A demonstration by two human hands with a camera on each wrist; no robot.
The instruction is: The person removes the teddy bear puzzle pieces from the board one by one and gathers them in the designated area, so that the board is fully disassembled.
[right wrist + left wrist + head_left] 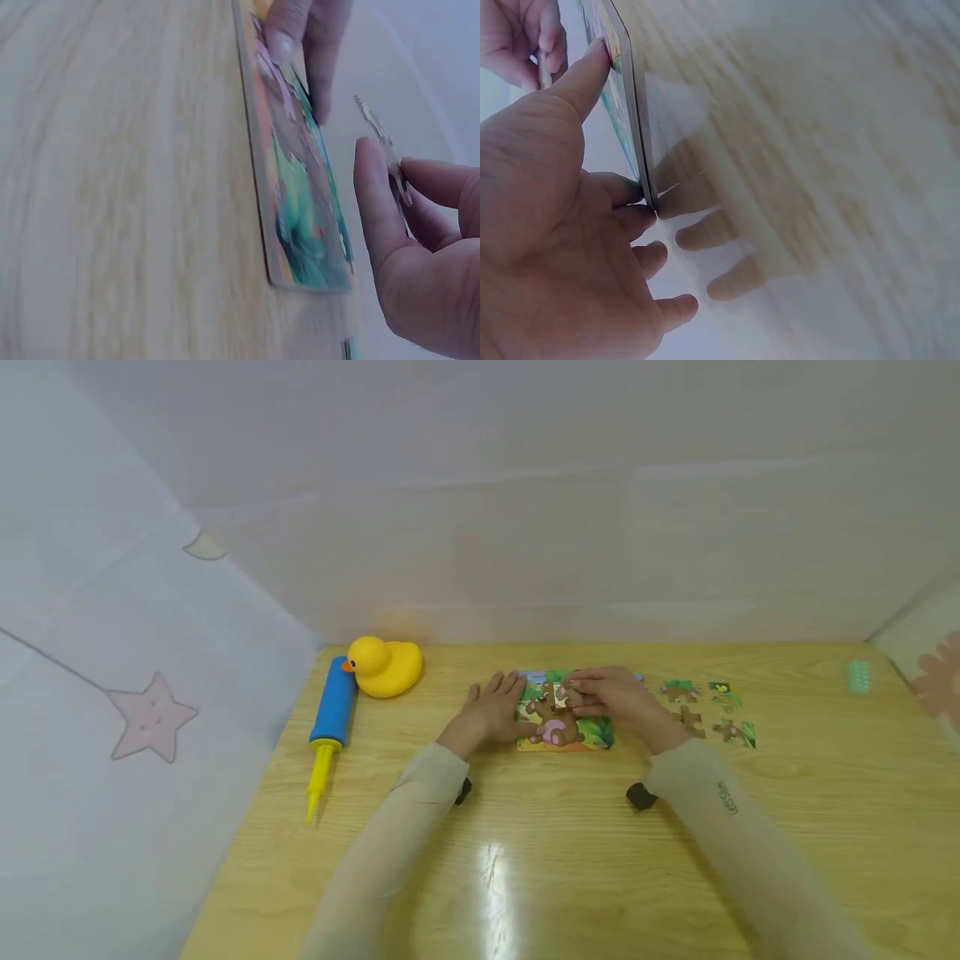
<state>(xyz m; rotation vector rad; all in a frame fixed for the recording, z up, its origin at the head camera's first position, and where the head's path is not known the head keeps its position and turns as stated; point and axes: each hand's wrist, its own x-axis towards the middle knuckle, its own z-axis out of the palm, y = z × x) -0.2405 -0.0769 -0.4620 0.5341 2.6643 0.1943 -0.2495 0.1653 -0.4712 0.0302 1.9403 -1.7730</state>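
Observation:
A jigsaw puzzle board (600,735) with a brown bear picture lies flat on the table in the head view. My left hand (491,714) rests at its left side. The left thumb (592,71) presses on the picture, while the straight, spread fingers touch or lie near the board's edge. Over the board's upper right part, my right hand (622,702) pinches a puzzle piece (379,131) between thumb and fingers. In the right wrist view this piece is tilted and held apart from the board. Several loose puzzle pieces (688,720) lie to the right of the right hand.
A yellow rubber duck (390,668) and a blue and yellow hand pump (333,702) lie at the table's left. A small mint-green object (859,677) is near the right back corner. Pale cloth walls (480,552) stand along the table's back and sides.

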